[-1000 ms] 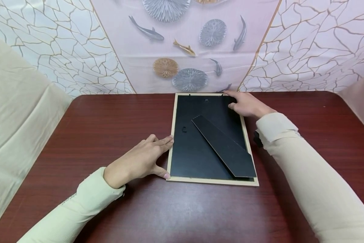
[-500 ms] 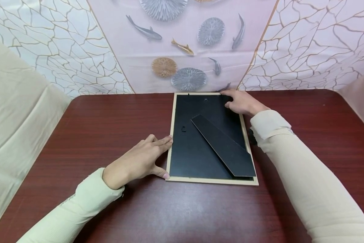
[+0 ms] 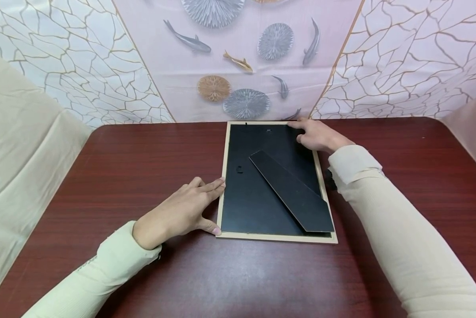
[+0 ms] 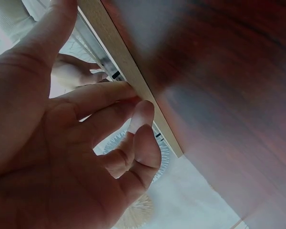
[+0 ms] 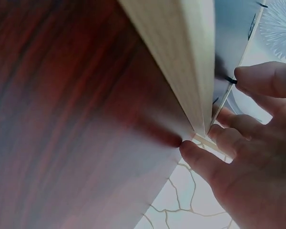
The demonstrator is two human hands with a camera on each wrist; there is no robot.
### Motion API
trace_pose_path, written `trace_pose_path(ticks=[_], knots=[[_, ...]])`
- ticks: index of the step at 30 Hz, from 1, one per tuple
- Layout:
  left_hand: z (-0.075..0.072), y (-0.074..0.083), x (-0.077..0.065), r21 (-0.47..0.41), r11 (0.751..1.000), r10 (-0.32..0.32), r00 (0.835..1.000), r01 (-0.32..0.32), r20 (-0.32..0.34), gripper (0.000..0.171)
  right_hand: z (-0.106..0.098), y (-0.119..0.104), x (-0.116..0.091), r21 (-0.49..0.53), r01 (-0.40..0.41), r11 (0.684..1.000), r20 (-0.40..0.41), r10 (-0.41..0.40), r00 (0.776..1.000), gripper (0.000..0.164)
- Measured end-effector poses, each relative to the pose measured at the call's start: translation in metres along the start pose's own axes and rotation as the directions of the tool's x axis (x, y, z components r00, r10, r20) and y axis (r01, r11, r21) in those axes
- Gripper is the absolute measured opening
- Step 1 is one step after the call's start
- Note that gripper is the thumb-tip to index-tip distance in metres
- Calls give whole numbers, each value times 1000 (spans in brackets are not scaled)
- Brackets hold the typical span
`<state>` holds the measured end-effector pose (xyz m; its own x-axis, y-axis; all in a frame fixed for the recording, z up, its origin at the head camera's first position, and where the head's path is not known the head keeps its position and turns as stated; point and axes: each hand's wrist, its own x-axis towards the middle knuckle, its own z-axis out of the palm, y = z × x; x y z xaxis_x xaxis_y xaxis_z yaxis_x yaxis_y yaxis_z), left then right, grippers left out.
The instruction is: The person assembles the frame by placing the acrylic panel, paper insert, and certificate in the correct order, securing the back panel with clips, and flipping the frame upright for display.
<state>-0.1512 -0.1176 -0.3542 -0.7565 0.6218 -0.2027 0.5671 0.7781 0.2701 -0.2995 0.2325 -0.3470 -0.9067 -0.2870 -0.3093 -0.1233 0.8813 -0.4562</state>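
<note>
A picture frame [image 3: 273, 237] with a pale wood edge lies face down on the table, its black backing board [image 3: 258, 207] up. On the backing a black easel leg [image 3: 291, 192] slants toward the lower right corner. My left hand [image 3: 182, 212] rests at the frame's left side, fingertips on the edge and thumb at the near left corner. At the far right corner is my right hand [image 3: 319, 134], fingers extended over the top edge. In the right wrist view a fingertip [image 5: 243, 74] touches a small black tab [image 5: 231, 80] at the frame's edge.
The dark red wooden table [image 3: 142, 154] extends around the frame. A patterned cloth backdrop [image 3: 238, 57] with fish and round motifs stands right behind the frame's top edge. Pale cloth [image 3: 19, 154] hangs at the left side. Another small black tab [image 3: 246, 124] shows at the top edge.
My right hand has shifted slightly left along the top edge, and its fingertips now cover the right tab. The left hand and the frame stay nearly still.
</note>
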Motion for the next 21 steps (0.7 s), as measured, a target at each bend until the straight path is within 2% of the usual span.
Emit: trace_pose_path(ticks=[15,21], knots=[[-1,0,0,7,1000,4,1000,-4,-4,104,3,4,2,-6,12,1000,43,-11,999,61],[1,-2,0,7,1000,26,999,-26,-23,102,4,0,0,-48,4,999,38,-2,999,61]])
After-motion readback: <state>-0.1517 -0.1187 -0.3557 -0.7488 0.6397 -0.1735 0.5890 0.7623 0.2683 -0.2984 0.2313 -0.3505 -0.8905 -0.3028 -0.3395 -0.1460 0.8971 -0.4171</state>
